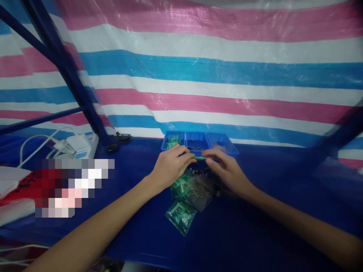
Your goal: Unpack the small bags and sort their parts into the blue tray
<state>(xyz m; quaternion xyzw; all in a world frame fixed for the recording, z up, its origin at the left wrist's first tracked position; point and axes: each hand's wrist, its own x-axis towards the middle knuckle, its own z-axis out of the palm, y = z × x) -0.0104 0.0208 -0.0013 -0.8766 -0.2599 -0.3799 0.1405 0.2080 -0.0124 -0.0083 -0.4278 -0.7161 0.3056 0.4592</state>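
Observation:
Between my two hands is a small green item (200, 158), held level just in front of a blue divided tray (233, 149). My left hand (173, 165) pinches its left end, and my right hand (222, 168) has thumb and fingertips closed on its right end. Green packets lie in the tray's left compartment, small dark parts in the middle one, and clear pieces in the right one. Below my hands are a green plastic packet (180, 216), another green packet (180, 186) and a clear packet (200, 192). Small dark and shiny parts are scattered just above them.
A white power strip (91, 147) with plugs and cables stands at the left on the blue table (241, 230). Near it lie dark objects (122, 136) and a red and white package (21, 189), partly pixelated. Blue metal posts and a striped sheet (215, 71) stand behind.

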